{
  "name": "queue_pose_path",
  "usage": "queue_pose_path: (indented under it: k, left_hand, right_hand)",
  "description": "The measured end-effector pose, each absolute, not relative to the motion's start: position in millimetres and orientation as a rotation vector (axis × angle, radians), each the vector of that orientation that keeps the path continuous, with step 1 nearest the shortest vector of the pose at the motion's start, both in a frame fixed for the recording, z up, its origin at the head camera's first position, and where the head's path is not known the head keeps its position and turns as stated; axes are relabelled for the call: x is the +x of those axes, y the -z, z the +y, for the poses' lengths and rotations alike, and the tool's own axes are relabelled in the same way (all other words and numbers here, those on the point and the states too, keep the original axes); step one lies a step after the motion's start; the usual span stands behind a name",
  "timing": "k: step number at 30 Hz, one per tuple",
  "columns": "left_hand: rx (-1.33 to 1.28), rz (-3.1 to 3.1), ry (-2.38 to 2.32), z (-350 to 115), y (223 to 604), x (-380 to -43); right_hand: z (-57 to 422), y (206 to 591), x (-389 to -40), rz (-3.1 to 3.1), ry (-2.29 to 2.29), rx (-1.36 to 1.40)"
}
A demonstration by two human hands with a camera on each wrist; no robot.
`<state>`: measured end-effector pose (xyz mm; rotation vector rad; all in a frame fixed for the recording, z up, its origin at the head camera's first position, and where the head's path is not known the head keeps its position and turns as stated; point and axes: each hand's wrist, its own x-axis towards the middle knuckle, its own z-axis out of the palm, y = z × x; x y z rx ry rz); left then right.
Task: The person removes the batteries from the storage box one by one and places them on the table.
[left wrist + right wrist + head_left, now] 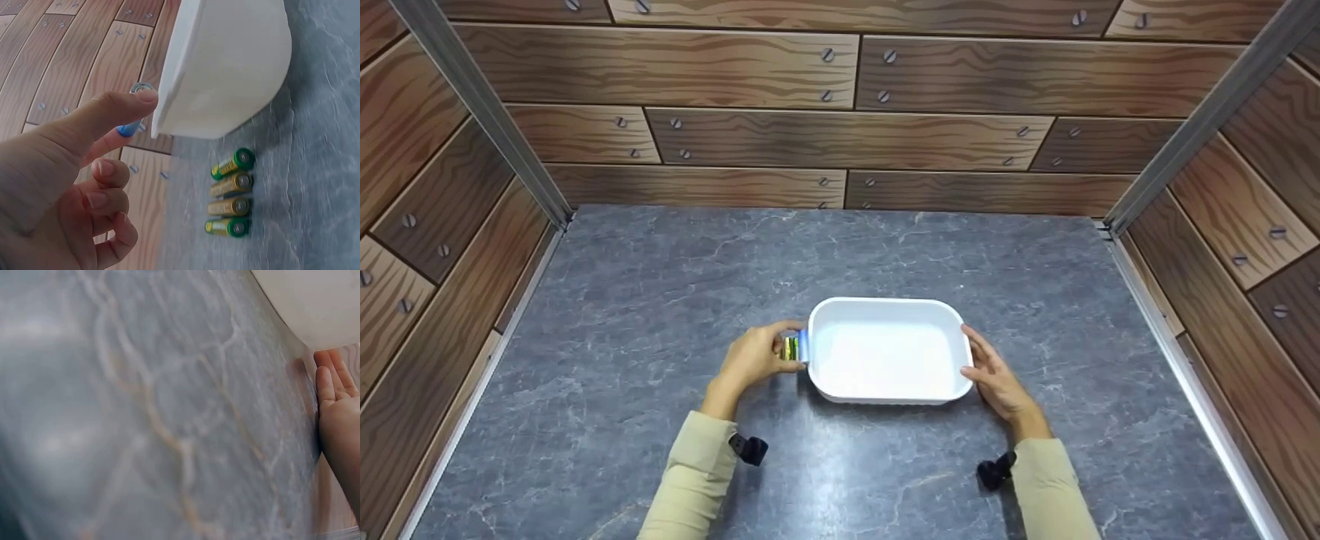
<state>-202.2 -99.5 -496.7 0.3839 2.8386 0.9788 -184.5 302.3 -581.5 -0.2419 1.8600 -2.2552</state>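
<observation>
In the head view, a white tub (891, 394) sits mid-table, its inside facing up. My left hand (751, 354) is at its left rim, pinching a blue battery (128, 130) between thumb and forefinger. The other left fingers are loosely curled in the left wrist view. Below that hand, several green and gold batteries (229, 205) lie in a row on the table beside the tub. My right hand (996, 376) touches the right rim with thumb and fingers spread and fairly straight. Part of its fingers is hidden behind the tub (320, 309) in the right wrist view.
The grey marbled tabletop (660, 285) carries the tub and batteries. Wood-patterned panels (750, 139) stand at the back and both sides, with metal posts (1200, 120) at the back corners. Black wrist cameras (751, 450) are on both sleeves.
</observation>
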Motion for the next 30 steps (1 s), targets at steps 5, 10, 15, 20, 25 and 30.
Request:
queue_pose_path:
  k: [5, 10, 15, 20, 25, 30]
  left_hand:
    - [0.343, 2.841, -0.960, -108.1, 500.0, -201.9]
    - [0.292, 2.842, -0.948, -115.4, 504.1, -201.3]
    - [0.264, 2.830, -0.949, -121.2, 509.2, -200.1]
    - [0.241, 2.799, -0.972, -128.5, 517.0, -199.0]
    - [0.203, 2.784, -1.009, -137.3, 524.2, -199.1]
    - [0.175, 2.766, -1.018, -143.5, 529.3, -200.4]
  right_hand:
    - [302.1, 581.8, -184.2, 1.857, 2.263, -0.261]
    - [302.8, 583.3, -184.6, 1.843, 2.267, -0.303]
    - [302.2, 582.0, -185.2, 1.853, 2.255, -0.268]
    - [301.5, 579.6, -184.9, 1.893, 2.225, -0.156]
    - [300.5, 578.0, -184.9, 1.905, 2.214, -0.073]
    - [300.5, 578.4, -185.0, 1.897, 2.226, -0.098]
